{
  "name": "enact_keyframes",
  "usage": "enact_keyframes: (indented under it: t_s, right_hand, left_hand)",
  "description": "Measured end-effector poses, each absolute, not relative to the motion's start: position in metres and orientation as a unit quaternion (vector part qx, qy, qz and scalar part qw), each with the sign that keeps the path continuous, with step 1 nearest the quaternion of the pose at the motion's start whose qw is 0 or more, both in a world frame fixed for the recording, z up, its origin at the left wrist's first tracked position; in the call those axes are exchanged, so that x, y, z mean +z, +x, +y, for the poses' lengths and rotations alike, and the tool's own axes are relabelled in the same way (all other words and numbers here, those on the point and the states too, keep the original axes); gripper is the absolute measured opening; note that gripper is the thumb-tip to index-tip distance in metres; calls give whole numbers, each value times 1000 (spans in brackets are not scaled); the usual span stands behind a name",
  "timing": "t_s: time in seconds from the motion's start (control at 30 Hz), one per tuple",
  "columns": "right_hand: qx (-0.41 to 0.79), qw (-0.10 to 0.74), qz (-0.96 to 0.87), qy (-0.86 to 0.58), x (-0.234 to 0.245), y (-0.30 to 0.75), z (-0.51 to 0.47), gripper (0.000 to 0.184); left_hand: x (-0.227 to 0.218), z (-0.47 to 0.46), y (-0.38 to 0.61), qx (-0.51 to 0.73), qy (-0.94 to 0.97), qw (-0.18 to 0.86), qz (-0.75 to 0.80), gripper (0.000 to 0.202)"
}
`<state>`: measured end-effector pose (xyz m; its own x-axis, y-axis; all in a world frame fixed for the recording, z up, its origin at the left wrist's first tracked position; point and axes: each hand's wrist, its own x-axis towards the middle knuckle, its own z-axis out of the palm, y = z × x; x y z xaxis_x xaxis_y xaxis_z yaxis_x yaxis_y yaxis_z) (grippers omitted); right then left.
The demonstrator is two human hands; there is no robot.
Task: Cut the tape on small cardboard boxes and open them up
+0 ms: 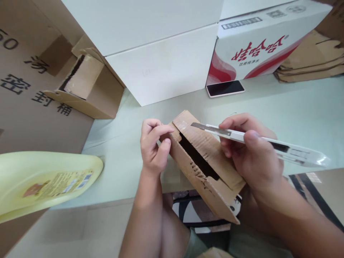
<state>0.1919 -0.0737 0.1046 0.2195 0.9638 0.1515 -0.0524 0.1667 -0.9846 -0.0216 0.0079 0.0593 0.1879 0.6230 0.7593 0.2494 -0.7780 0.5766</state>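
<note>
One box (209,150) — between both grips (155,148) (255,161)

at the far right, a white and red carton (255,43) carries large red brush-style characters reading 娃哈哈, with a tiny registered mark to their right; smaller characters below read 饮用纯净水. above them are a barcode-like strip (242,23), a square code (276,14) and a round emblem (295,9), too small to read. on the left, a big brown box (25,116) bears black print: 50, cut by the edge, then 汤 and 密封桶. lines on the yellow bottle (40,168) at near left, and marks on the small cardboard box (215,154), are illegible.
</note>
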Motion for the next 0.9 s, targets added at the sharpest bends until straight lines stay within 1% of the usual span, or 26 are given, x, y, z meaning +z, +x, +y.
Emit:
enact_keyframes:
  t_s: [0.2,0.27,0.4,0.47,0.57,0.67,0.73,0.8,0.87,0.9]
  right_hand:
    - [420,601,-465,-495,105,193,-74,46]
    - [421,602,-462,-496,106,192,-74,46]
    - [429,617,-449,-483,106,192,-71,42]
    - [434,620,-444,-480,107,192,-69,40]
    - [440,616,-434,-488,111,191,-65,40]
    - [444,621,-430,-482,117,194,-63,37]
    - [423,658,-428,-453,118,199,-61,33]
    - [373,706,-419,-433,112,209,-56,29]
    - [307,737,-399,-450,98,220,-47,25]
    - [279,734,-393,-479,88,225,-42,24]
  left_hand:
    - [58,8,-20,564,746,180,306,16]
    - [56,7,-17,580,723,213,310,18]
    - [58,5,-9,668,597,321,309,38]
    - [62,4,-7,690,543,351,324,44]
    - [69,3,-6,685,516,380,347,48]
    - [73,4,-8,665,518,432,321,45]
    - [72,5,-11,662,509,460,300,40]
    - [70,8,-15,670,496,472,285,35]
    - [67,12,-22,662,507,482,268,38]
    - [65,14,-25,656,518,485,258,42]
